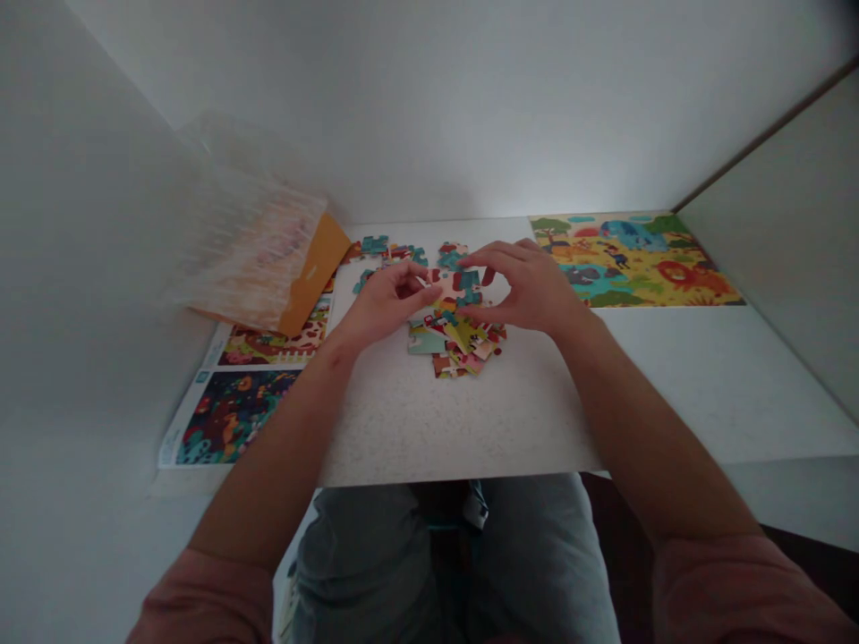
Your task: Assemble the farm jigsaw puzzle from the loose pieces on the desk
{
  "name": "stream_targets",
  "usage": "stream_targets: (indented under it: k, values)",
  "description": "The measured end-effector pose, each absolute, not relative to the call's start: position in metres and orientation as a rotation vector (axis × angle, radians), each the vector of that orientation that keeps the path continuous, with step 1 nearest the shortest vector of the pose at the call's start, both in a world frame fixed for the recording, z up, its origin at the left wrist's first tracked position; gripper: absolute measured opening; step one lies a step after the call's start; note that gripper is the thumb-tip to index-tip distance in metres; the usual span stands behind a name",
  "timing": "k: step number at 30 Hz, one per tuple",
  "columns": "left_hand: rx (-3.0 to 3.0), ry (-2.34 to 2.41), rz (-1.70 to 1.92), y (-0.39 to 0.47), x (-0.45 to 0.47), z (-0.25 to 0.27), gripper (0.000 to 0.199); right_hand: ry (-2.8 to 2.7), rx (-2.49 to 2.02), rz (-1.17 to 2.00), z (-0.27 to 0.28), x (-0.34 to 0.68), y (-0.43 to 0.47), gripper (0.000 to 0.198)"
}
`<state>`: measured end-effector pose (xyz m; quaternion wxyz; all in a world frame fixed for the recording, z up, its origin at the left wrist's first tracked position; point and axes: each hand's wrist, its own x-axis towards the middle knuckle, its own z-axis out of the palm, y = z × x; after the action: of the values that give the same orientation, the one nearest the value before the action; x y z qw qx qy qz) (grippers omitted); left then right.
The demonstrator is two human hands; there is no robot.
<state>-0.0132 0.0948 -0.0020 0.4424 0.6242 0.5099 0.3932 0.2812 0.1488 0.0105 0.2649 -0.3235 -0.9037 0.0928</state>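
white surface [463,429] passable nearside; puzzle pile [457,338] blocks beyond

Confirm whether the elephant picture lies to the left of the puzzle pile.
No, the elephant picture lies to the right of the puzzle pile, beyond the right hand.

Your head-worn camera looks forward and down. From near above, it faces the flat white tabletop [684,376].

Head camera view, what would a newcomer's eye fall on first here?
Probably the colourful puzzle pieces heaped near the centre, by the left hand and right hand. Next, perhaps, the bright animal picture beyond the right hand, then the orange packet at the left.
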Motion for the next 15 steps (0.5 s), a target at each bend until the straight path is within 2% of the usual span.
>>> stream_targets:
  k: [5, 7, 9, 12, 15]
  values:
    - [1.581, 1.318, 0.912, 0.095, -0.029, 0.002, 0.026, -2.348, -0.998, 0.461, 0.014, 0.293, 0.154, 0.060]
    - [1.715, 1.397, 0.776, 0.092, -0.030, 0.006, 0.018, -2.306, -1.053, 0.591, 0.018, 0.295, 0.154, 0.059]
    - [1.933, 1.520, 0.609, 0.088, -0.028, 0.010, 0.009, -2.313, -1.063, 0.740, 0.023, 0.293, 0.153, 0.049]
    - [2.148, 1.719, 0.463, 0.084, -0.024, 0.016, 0.015, -2.399, -0.924, 0.920, 0.029, 0.285, 0.149, 0.030]
    - [2.148, 1.831, 0.469, 0.084, -0.023, 0.018, 0.022, -2.398, -0.945, 0.907, 0.029, 0.279, 0.139, 0.030]
